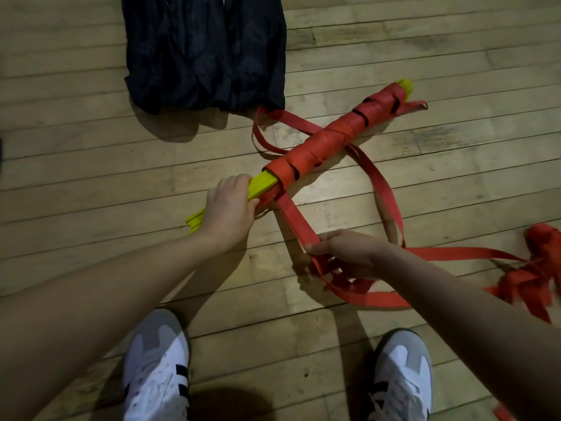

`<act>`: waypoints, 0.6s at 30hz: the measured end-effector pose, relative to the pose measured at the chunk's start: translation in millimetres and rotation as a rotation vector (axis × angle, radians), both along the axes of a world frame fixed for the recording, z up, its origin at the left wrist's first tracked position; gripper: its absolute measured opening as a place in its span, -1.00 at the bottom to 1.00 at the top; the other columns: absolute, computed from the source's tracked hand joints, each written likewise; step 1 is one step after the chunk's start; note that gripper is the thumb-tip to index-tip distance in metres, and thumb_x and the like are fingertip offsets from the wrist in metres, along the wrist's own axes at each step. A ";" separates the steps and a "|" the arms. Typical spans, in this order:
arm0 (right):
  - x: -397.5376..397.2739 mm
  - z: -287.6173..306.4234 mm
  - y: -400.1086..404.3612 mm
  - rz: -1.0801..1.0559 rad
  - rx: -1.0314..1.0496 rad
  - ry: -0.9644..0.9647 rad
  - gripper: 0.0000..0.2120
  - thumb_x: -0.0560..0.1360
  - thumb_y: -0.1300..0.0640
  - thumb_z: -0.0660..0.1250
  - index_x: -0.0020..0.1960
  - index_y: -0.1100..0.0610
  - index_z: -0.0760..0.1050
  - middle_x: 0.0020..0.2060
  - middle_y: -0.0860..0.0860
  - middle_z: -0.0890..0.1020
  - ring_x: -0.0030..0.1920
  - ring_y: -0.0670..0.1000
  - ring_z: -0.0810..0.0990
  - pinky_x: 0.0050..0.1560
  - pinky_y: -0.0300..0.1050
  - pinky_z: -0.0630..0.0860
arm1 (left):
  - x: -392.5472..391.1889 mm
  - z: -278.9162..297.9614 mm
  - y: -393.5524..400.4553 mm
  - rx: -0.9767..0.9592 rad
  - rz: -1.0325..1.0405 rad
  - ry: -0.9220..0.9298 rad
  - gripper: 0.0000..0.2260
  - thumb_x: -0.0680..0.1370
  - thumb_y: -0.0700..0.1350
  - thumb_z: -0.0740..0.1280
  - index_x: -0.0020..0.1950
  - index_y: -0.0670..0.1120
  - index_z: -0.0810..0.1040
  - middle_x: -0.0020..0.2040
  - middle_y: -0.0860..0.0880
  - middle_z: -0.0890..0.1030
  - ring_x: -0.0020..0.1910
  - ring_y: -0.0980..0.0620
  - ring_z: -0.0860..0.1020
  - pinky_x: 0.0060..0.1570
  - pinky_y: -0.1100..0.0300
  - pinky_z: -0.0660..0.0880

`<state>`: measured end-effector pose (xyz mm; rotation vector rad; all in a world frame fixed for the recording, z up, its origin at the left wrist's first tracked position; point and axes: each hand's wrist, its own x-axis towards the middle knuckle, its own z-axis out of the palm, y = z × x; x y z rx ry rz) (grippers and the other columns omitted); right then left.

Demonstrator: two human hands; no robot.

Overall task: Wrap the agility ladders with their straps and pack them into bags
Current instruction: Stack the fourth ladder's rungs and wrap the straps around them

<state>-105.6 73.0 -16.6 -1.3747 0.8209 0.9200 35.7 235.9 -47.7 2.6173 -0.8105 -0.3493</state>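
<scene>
yellow rung bundle (261, 185) spiral-wrapped in red strap (328, 138)

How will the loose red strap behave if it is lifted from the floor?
The red strap probably hangs floppy, since it curls in loose loops on the floor. It may snag: its slack crosses itself below the right hand.

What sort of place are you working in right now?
Probably a gym or sports hall: a strip-wood floor, a yellow-runged ladder half wrapped in red strap, and a dark bag lying on the boards.
</scene>
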 end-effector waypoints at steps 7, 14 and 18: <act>14.6 3.1 5.8 -0.097 -0.025 -0.161 -0.89 0.58 0.08 0.28 -0.07 0.11 0.48 -0.25 0.07 0.66 -0.28 -0.02 0.59 -0.19 -0.11 0.42 | -8.3 -4.3 -7.9 0.339 -0.143 -0.173 -0.63 0.56 -0.25 0.21 0.35 -0.11 0.25 0.33 -0.24 0.28 0.24 -0.23 0.39 0.19 -0.03 0.33; 11.6 2.6 11.9 -0.206 -0.050 -0.164 -0.88 0.56 0.11 0.30 -0.07 0.16 0.54 -0.33 0.05 0.62 -0.29 0.00 0.55 -0.16 -0.12 0.43 | -25.0 -17.5 8.9 0.235 -0.337 -0.123 -0.69 0.46 -0.18 0.45 0.11 -0.25 0.44 0.07 -0.33 0.48 -0.10 -0.31 0.52 -0.12 -0.10 0.47; 6.0 0.9 8.3 -0.191 -0.073 -0.144 -0.82 0.59 0.10 0.26 -0.05 0.18 0.57 -0.31 0.04 0.65 -0.28 -0.02 0.58 -0.12 -0.11 0.46 | -39.6 -18.3 11.6 0.153 -0.242 -0.002 -0.60 0.60 -0.14 0.23 0.42 -0.13 0.25 0.24 -0.17 0.38 0.16 -0.17 0.40 0.13 -0.01 0.33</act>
